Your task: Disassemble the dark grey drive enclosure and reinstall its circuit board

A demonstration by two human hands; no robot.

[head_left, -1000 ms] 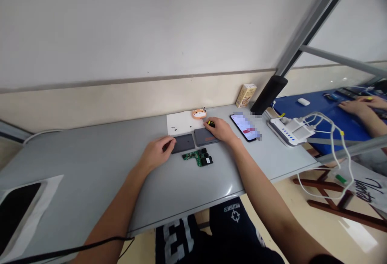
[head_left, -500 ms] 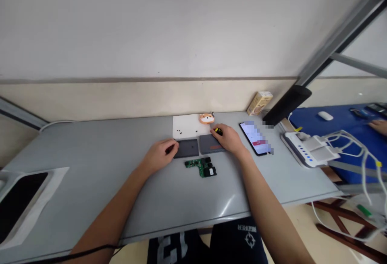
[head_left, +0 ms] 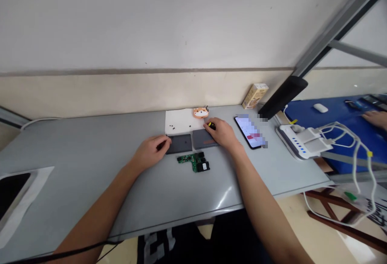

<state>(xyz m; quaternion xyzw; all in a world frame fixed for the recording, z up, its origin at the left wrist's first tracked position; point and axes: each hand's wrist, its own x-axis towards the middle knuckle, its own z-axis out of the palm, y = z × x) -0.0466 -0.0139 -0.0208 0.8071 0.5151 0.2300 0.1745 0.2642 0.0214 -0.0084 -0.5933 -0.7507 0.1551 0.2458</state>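
Observation:
Two dark grey case halves lie side by side on the grey table (head_left: 90, 175). My left hand (head_left: 149, 152) rests with curled fingers against the left edge of the left case half (head_left: 179, 143). My right hand (head_left: 222, 132) lies over the right case half (head_left: 203, 138), its fingers closed round a small black and yellow tool (head_left: 212, 125). A green circuit board (head_left: 193, 161) with black ports lies just in front of both halves. Behind them is a white paper sheet (head_left: 178, 122) with a few small black screws (head_left: 172, 127).
An orange animal-shaped item (head_left: 200, 113) sits at the paper's far edge. A lit phone (head_left: 249, 131) lies right of my right hand, then a white charging hub (head_left: 298, 145) with cables. A small carton (head_left: 254, 96) stands by the wall. Another person's hand (head_left: 375, 118) rests on the blue table.
Both hands stay where they were on the case halves. Only the camera view has shifted, swinging right and then a little back.

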